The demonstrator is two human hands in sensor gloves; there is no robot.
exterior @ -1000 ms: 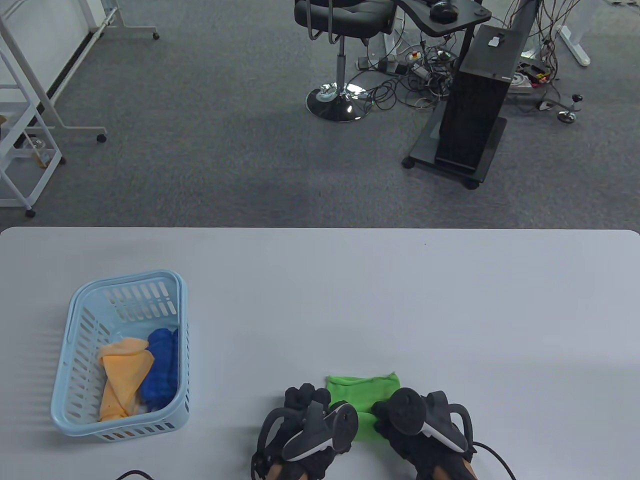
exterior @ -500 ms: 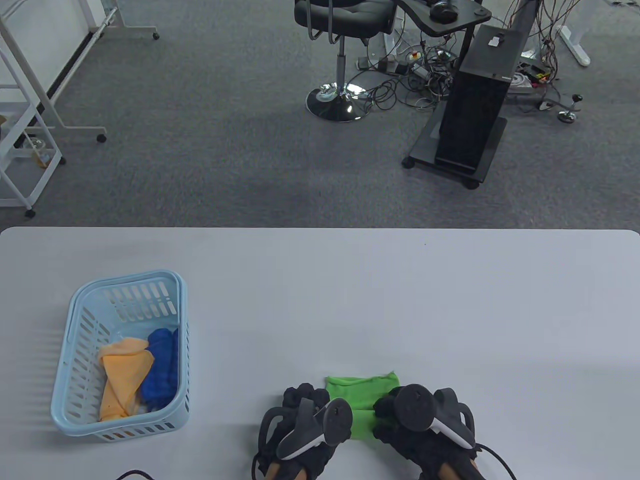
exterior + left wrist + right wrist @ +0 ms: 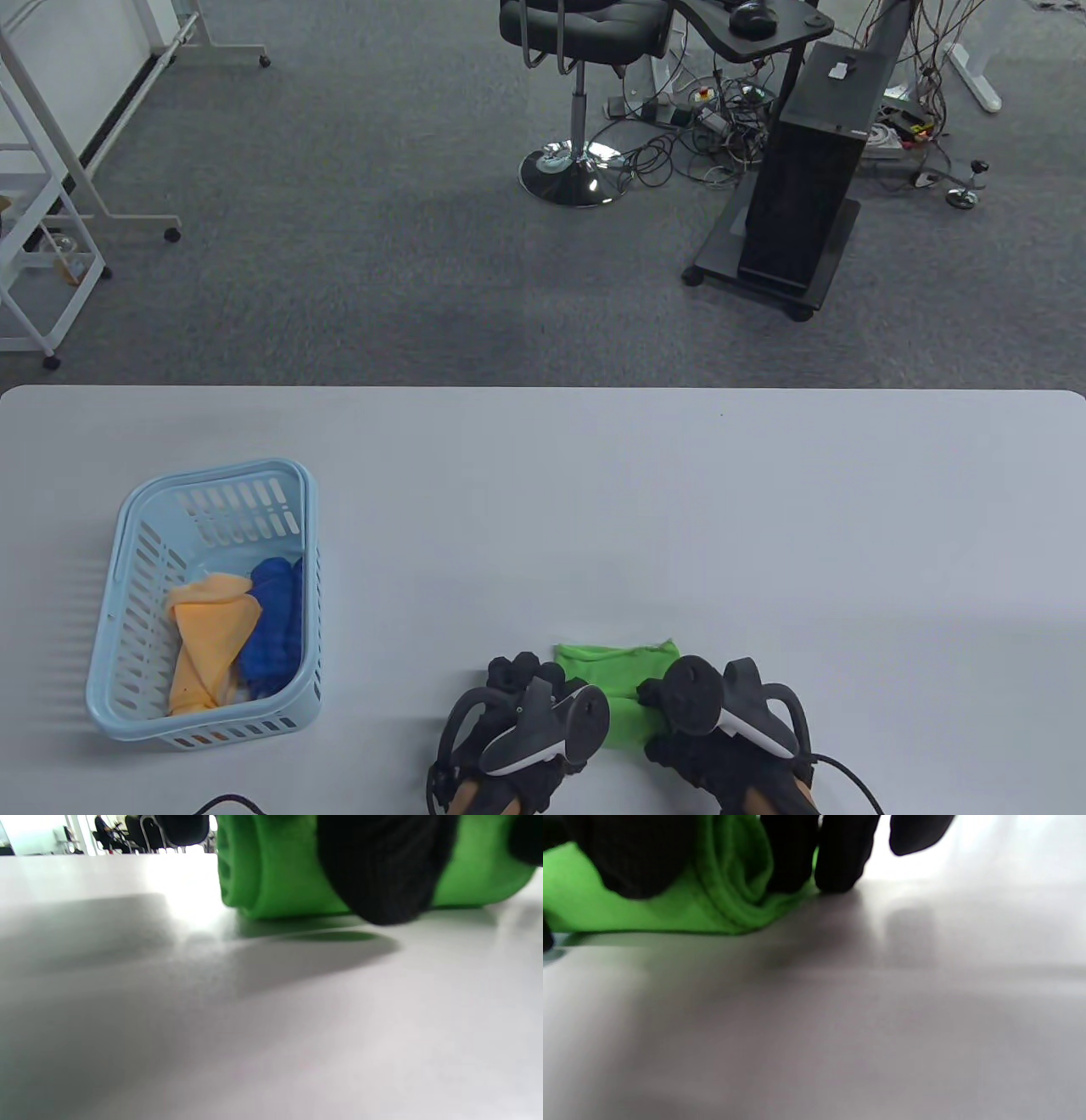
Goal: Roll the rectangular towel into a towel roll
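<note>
A bright green towel (image 3: pixel 618 679) lies near the table's front edge, partly rolled, with a short flat strip still showing at its far side. My left hand (image 3: pixel 519 679) grips the roll's left end, and the left wrist view shows the rolled end (image 3: pixel 263 870) with a black finger (image 3: pixel 377 866) across it. My right hand (image 3: pixel 670 700) grips the roll's right end; the right wrist view shows the spiral end (image 3: pixel 734 878) with my fingers (image 3: pixel 840 853) pressed on it. The trackers hide most of the roll from above.
A light blue plastic basket (image 3: pixel 136 518) stands at the left and holds an orange cloth (image 3: pixel 208 632) and a blue cloth (image 3: pixel 273 624). The white table (image 3: pixel 679 509) stretches beyond the towel. An office chair and a cabinet stand on the floor behind.
Both hands shifted slightly on the roll. The flat strip of towel beyond the hands is a little shorter and its far edge sits a little closer to me.
</note>
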